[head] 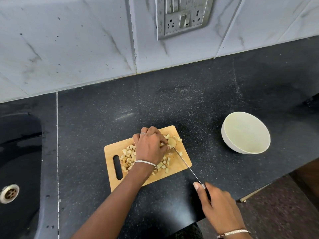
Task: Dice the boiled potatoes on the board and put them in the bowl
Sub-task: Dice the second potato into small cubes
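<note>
So, checking the head feed from my desk: the left hand (151, 145) is over the far right part of the wooden board (110, 150), fingers curled down, and its grip is pinching the uncut potato chunk (172, 142) against the wood. The right hand (219, 206) sits off the board's near right corner. Its grip is wrapped round the handle of the knife (186, 167), forefinger stretched out along the top. The blade runs diagonally up across the board and its tip meets the chunk just beside the left fingertips.

Diced potato (128, 156) lies in a loose heap on the board, mostly under and left of the left wrist, near the handle slot, with a few stray cubes on the right by the blade. The bowl (229, 144), pale and round, stands upright on the black speckled worktop (155, 104) to the right of the board, apart from it.

Off to the left there's a dark sink (20, 152) with a metal drain (9, 193), and on the tiled wall behind, a switch panel (183, 16). Both wrists have a thin bracelet (145, 163), and there's a ring (143, 133) on a left finger.
</note>
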Demonstrator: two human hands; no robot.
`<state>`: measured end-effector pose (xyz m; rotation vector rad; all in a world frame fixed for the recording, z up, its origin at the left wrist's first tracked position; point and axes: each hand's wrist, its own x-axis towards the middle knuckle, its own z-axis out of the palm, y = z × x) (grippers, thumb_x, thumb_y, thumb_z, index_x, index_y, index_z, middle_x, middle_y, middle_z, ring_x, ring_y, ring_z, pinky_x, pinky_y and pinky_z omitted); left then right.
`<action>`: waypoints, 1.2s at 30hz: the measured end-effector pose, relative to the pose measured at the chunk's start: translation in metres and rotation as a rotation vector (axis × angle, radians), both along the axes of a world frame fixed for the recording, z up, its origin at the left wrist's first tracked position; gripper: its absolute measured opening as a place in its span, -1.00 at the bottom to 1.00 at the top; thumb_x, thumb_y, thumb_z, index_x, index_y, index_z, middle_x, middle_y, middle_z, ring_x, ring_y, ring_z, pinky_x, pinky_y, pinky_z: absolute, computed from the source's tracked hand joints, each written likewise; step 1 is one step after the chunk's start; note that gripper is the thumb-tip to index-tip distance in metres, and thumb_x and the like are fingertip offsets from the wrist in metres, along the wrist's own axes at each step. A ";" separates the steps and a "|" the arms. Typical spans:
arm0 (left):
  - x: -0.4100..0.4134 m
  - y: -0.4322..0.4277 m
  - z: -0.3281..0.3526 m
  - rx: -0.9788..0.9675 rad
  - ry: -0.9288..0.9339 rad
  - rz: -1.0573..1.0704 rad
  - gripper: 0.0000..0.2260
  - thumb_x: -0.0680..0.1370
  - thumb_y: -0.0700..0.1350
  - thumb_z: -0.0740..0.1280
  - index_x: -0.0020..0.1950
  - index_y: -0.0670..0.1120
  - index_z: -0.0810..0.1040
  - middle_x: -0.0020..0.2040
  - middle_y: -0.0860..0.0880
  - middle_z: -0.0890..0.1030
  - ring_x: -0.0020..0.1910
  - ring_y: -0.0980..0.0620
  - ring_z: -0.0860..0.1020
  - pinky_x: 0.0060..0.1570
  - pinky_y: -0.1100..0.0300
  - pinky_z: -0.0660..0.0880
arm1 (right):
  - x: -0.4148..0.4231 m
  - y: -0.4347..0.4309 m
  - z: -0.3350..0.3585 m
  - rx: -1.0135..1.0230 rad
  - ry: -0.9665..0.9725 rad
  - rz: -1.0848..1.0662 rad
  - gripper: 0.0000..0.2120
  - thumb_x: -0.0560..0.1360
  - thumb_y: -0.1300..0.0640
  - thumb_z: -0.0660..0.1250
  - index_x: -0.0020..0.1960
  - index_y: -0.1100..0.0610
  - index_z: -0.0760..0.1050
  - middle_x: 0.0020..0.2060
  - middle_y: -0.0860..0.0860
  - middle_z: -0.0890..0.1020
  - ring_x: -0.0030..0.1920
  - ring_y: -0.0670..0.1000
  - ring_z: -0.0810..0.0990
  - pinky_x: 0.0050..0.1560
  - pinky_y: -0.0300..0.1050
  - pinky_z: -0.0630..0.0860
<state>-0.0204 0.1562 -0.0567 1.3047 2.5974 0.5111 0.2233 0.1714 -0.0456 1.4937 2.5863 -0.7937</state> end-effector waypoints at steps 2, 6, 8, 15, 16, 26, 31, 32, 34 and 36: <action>0.001 -0.002 -0.001 0.004 0.016 -0.001 -0.86 0.41 0.18 0.44 -0.10 0.19 0.65 0.07 0.19 0.46 0.11 0.08 0.33 0.02 0.10 0.14 | 0.001 -0.002 -0.003 -0.008 -0.010 -0.001 -0.52 0.53 -0.38 -0.13 -0.28 -0.01 0.20 -0.41 -0.06 0.42 -0.18 0.08 0.54 -0.17 0.03 0.46; 0.003 -0.009 -0.005 0.006 0.078 -0.011 -0.91 0.42 0.16 0.42 -0.16 0.19 0.63 0.09 0.17 0.46 0.11 0.07 0.34 0.03 0.09 0.11 | -0.003 -0.004 -0.003 -0.021 -0.010 -0.024 -0.49 0.52 -0.39 -0.12 -0.26 0.01 0.24 -0.38 -0.04 0.48 -0.18 0.06 0.55 -0.16 0.02 0.48; 0.004 -0.014 -0.006 0.012 0.116 -0.023 -0.91 0.41 0.14 0.41 -0.20 0.16 0.63 0.12 0.15 0.47 0.13 0.07 0.35 0.05 0.10 0.10 | -0.007 -0.004 -0.003 -0.024 -0.008 -0.023 -0.50 0.54 -0.37 -0.09 -0.25 0.02 0.26 -0.37 -0.04 0.50 -0.17 0.06 0.56 -0.13 0.03 0.49; 0.007 -0.022 -0.005 -0.010 0.063 -0.010 -0.84 0.41 0.20 0.41 -0.12 0.16 0.61 0.19 0.14 0.43 0.19 0.05 0.33 0.09 0.04 0.17 | -0.026 -0.005 -0.006 -0.027 0.019 0.009 -0.51 0.57 -0.34 -0.08 -0.25 0.02 0.29 -0.39 -0.03 0.49 -0.25 0.03 0.56 -0.16 0.01 0.51; 0.007 -0.023 -0.005 -0.011 0.050 -0.008 -0.86 0.43 0.19 0.40 -0.10 0.17 0.62 0.20 0.15 0.43 0.20 0.06 0.32 0.10 0.04 0.17 | -0.027 -0.005 -0.008 -0.026 0.021 0.014 -0.50 0.57 -0.34 -0.08 -0.25 0.02 0.30 -0.40 -0.04 0.49 -0.27 0.01 0.55 -0.18 0.00 0.52; 0.008 -0.021 -0.010 0.010 0.018 0.033 -0.93 0.43 0.12 0.42 -0.14 0.18 0.65 0.21 0.18 0.46 0.22 0.07 0.31 0.09 0.04 0.16 | -0.043 -0.005 -0.022 -0.019 -0.025 -0.005 -0.55 0.58 -0.32 -0.09 -0.24 -0.01 0.26 -0.26 -0.03 0.57 -0.12 0.15 0.61 -0.24 0.03 0.44; 0.012 -0.019 -0.010 0.042 0.029 0.066 -0.95 0.43 0.10 0.42 -0.18 0.16 0.65 0.20 0.16 0.48 0.23 0.05 0.33 0.12 -0.01 0.21 | -0.038 0.004 -0.023 -0.103 0.023 -0.015 -0.51 0.57 -0.32 -0.03 -0.30 0.02 0.31 -0.40 -0.06 0.49 -0.24 0.11 0.56 -0.20 0.04 0.49; 0.012 -0.018 -0.010 0.047 0.025 0.072 -0.95 0.43 0.09 0.42 -0.18 0.16 0.65 0.20 0.16 0.48 0.23 0.05 0.33 0.12 -0.02 0.22 | -0.035 0.006 -0.021 -0.117 0.029 -0.016 -0.50 0.57 -0.32 -0.02 -0.31 0.03 0.31 -0.42 -0.04 0.48 -0.26 0.09 0.55 -0.19 0.05 0.49; 0.011 -0.018 -0.011 0.058 0.022 0.081 -0.95 0.43 0.10 0.42 -0.18 0.16 0.64 0.21 0.15 0.48 0.23 0.04 0.33 0.12 -0.03 0.22 | -0.026 0.007 -0.017 -0.120 0.029 -0.018 -0.48 0.57 -0.32 -0.02 -0.29 0.05 0.35 -0.40 -0.02 0.52 -0.26 0.04 0.55 -0.14 0.05 0.50; 0.009 -0.019 -0.012 0.056 0.022 0.084 -0.92 0.43 0.12 0.42 -0.16 0.16 0.64 0.21 0.16 0.48 0.23 0.04 0.33 0.11 -0.01 0.21 | -0.019 0.006 -0.013 -0.106 0.036 -0.023 -0.46 0.55 -0.35 -0.05 -0.27 0.05 0.40 -0.37 -0.02 0.56 -0.25 -0.01 0.55 -0.14 0.02 0.50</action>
